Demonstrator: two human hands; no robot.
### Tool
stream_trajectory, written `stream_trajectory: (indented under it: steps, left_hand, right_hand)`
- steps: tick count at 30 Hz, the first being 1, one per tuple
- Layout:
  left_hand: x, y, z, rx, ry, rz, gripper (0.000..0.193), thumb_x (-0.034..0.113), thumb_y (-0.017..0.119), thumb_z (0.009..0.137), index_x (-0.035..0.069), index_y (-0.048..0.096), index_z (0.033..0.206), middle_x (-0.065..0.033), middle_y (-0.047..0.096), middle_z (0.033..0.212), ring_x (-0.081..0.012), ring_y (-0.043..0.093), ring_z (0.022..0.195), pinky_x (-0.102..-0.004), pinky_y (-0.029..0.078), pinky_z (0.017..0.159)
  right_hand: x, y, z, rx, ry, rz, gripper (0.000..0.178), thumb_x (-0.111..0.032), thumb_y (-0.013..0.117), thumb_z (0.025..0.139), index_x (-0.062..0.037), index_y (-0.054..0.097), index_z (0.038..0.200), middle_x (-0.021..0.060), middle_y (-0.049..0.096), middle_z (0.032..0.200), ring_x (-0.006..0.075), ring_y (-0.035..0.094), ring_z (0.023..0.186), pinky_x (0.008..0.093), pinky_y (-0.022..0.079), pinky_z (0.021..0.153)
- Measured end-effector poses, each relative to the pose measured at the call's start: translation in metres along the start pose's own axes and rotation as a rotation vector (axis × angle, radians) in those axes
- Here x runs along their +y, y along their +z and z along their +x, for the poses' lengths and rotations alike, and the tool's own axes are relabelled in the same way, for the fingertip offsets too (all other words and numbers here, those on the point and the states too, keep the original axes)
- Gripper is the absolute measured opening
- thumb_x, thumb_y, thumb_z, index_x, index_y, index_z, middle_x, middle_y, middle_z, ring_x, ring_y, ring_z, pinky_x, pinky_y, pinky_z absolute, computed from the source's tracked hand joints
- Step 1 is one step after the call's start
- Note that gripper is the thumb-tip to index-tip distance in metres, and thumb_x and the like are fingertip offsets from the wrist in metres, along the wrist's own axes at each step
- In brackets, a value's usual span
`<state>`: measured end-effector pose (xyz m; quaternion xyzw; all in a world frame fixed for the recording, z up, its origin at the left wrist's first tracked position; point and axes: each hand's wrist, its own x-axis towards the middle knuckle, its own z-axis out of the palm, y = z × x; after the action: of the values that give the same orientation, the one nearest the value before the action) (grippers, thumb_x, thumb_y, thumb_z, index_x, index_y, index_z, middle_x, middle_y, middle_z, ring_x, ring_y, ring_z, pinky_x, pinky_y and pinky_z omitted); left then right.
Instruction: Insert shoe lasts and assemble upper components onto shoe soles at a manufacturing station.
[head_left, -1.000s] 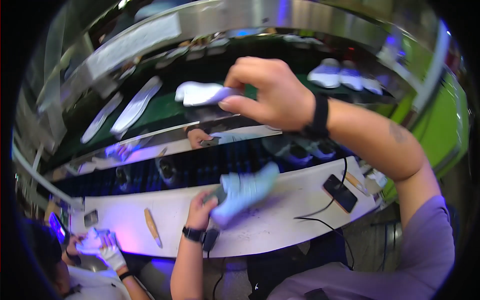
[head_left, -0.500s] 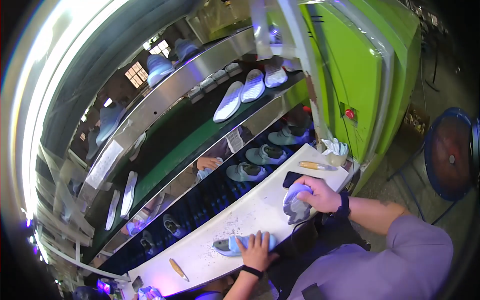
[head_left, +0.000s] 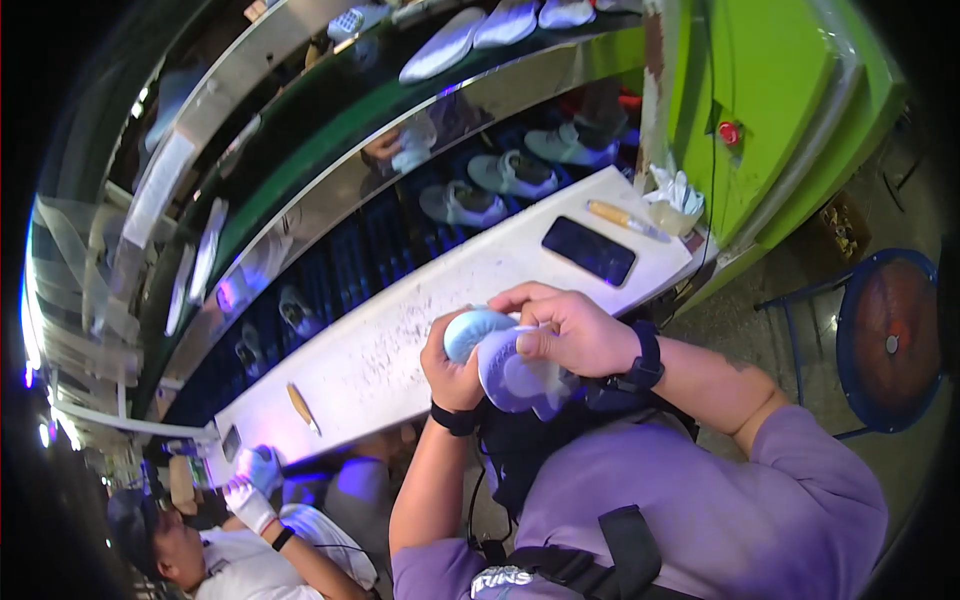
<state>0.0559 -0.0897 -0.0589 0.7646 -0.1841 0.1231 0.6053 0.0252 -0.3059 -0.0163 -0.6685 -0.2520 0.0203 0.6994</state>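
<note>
I hold two pale shoes close together before my chest, over the near edge of the white bench (head_left: 375, 350). My left hand (head_left: 450, 372) is closed round the light blue shoe (head_left: 474, 334), of which only a rounded end shows. My right hand (head_left: 582, 335) grips the other shoe (head_left: 512, 378), which looks lavender under this light, with thumb on top and fingers reaching over toward the blue one. The two shoes overlap, and my fingers hide part of both.
On the bench lie a phone (head_left: 588, 251), two wooden-handled tools (head_left: 302, 408) and dark specks. Behind run a rack with several shoes (head_left: 512, 175) and a green conveyor (head_left: 320, 150) carrying soles. A gloved co-worker (head_left: 250, 500) holds a shoe at lower left. A fan (head_left: 890, 340) stands right.
My left hand has lifted the light blue shoe off the bench. My right hand has brought its shoe left to meet it, uncovering the phone. The view has tilted down.
</note>
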Motion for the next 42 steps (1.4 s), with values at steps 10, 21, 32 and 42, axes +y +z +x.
stream_trajectory:
  steps: [10, 21, 32, 42]
  left_hand:
    - [0.052, 0.000, -0.054, 0.041, -0.032, 0.043, 0.040, 0.033, 0.079, 0.085, 0.000, 0.057, 0.088, -0.0187, 0.045, 0.135, -0.0148, 0.056, 0.084, -0.0267, 0.049, 0.070]
    - [0.051, -0.010, -0.074, -0.013, 0.098, 0.143, 0.034, 0.015, 0.088, 0.073, 0.001, 0.060, 0.086, -0.0203, 0.062, 0.119, -0.0159, 0.061, 0.080, -0.0285, 0.051, 0.071]
    - [0.047, 0.002, -0.072, -0.038, 0.155, 0.179, 0.031, 0.010, 0.086, 0.075, 0.000, 0.057, 0.080, -0.0212, 0.060, 0.112, -0.0243, 0.070, 0.089, -0.0326, 0.059, 0.074]
    - [0.058, 0.029, -0.050, -0.021, 0.213, 0.388, 0.041, 0.019, 0.088, 0.066, 0.005, 0.053, 0.081, -0.0168, 0.055, 0.097, -0.0290, 0.060, 0.072, -0.0360, 0.050, 0.060]
  right_hand:
    - [0.008, 0.011, -0.006, 0.067, 0.030, -0.064, 0.043, -0.040, 0.075, 0.090, -0.0008, 0.060, 0.083, 0.0189, 0.058, 0.132, 0.0226, 0.060, 0.113, 0.0375, 0.048, 0.095]
    - [-0.006, 0.017, -0.031, 0.053, 0.004, -0.232, 0.041, -0.035, 0.082, 0.083, -0.0039, 0.056, 0.085, 0.0190, 0.065, 0.118, 0.0281, 0.067, 0.108, 0.0352, 0.053, 0.087]
    - [-0.001, 0.003, -0.038, 0.032, -0.008, -0.199, 0.036, -0.024, 0.083, 0.081, -0.0038, 0.058, 0.095, 0.0174, 0.066, 0.115, 0.0300, 0.068, 0.102, 0.0343, 0.053, 0.082]
    - [0.013, -0.005, -0.017, -0.040, -0.036, -0.167, 0.047, -0.041, 0.049, 0.103, 0.0035, 0.064, 0.110, 0.0173, 0.068, 0.105, 0.0305, 0.066, 0.103, 0.0397, 0.047, 0.098]
